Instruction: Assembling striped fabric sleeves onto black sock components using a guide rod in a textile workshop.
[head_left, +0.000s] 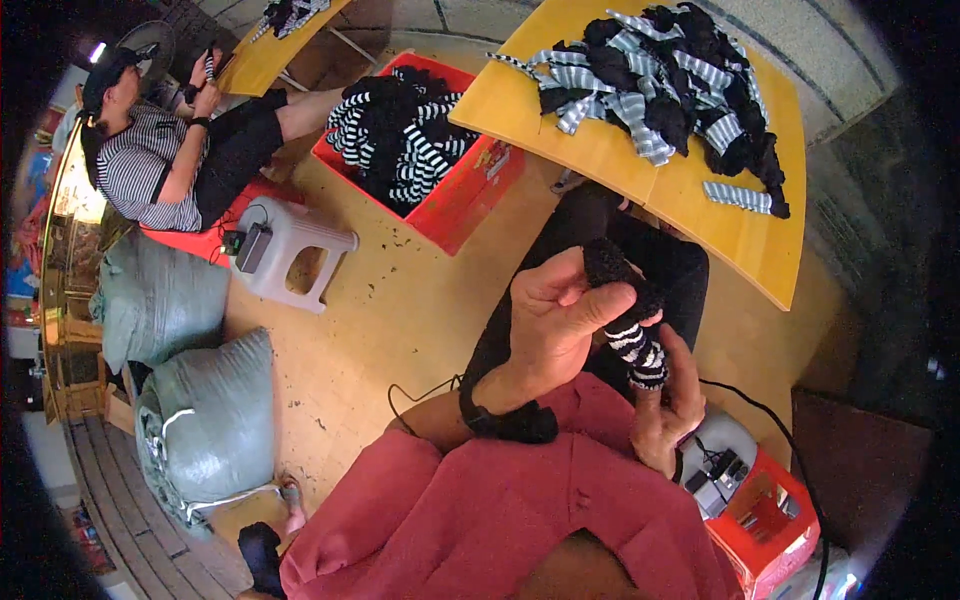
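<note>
Left hand: the left hand (555, 315) is closed on the black end of the knitted piece, its thumb pressed across the top.
Right hand: the right hand (670, 395) is bent around the striped end, one finger along its side; whether a fingertip sits inside, I cannot tell.
Knitted piece: the black-and-white knitted piece (640, 355) is between both hands, above the lap, near the table.
Wrist: a black band (500, 410) circles the left wrist.
Table: the yellow table (765, 235) carries a loose heap of grey-striped and black pieces (635, 110); one striped piece (740, 195) lies at the heap's near edge.
Crate: the red crate (470, 205), left of the table, is filled with black-and-white striped pieces (415, 155).
Co-worker: a person (150, 160) in a striped top sits at the upper left, holding a small striped piece (210, 66) in raised hands.
Stools: a grey stool (300, 245) bears a black box (254, 248); a red stool (765, 525) stands at the lower right.
Sacks: two full green-grey sacks (215, 420) rest at the left.
</note>
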